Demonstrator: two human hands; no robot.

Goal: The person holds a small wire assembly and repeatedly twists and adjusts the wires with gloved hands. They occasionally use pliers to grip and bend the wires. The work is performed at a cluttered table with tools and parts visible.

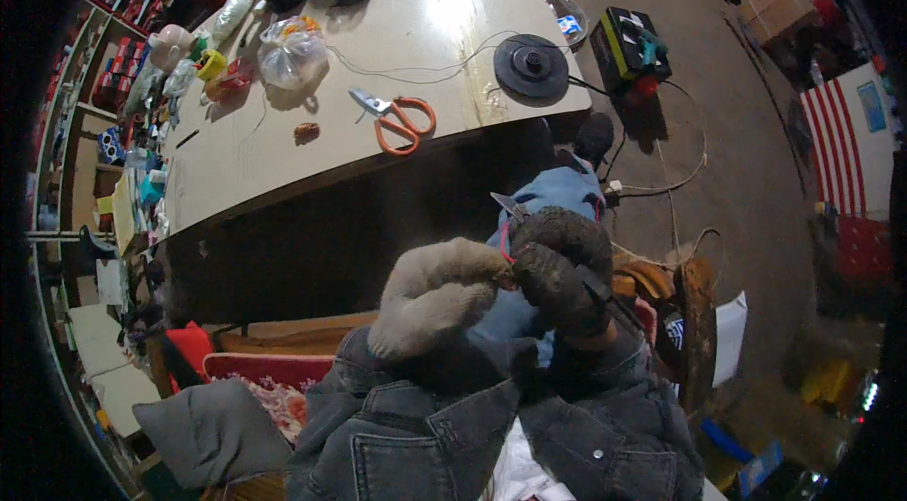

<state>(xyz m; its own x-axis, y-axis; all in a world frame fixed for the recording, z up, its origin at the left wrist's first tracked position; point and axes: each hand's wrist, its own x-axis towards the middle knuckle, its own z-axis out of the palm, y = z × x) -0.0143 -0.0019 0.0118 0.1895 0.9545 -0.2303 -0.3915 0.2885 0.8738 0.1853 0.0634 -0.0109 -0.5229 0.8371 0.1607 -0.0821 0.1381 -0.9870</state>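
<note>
Head view: gloved hands meet over the lap, short of the table; the step in hand looks like trimming or stripping a thin strand.
Floor [756,161]: open room to the right, though a pale cord [705,151] loops across it.
Table [236,194]: near edge stands beyond the hands; bare top surrounds the orange-handled scissors [406,128], and a black disc [531,68] sits near the right corner.
Left hand [439,293]: pale glove, fingers curled at the strand's lower end; whether they grip it, I cannot tell.
Right hand [564,265]: dark glove, closed around a blade.
Blade [511,207]: pointed tip juts toward the table, handle hidden; the next move likely calls for a steady strand and fingers clear.
Pink-red strand [506,244]: between the gloves, perhaps wire.
</note>
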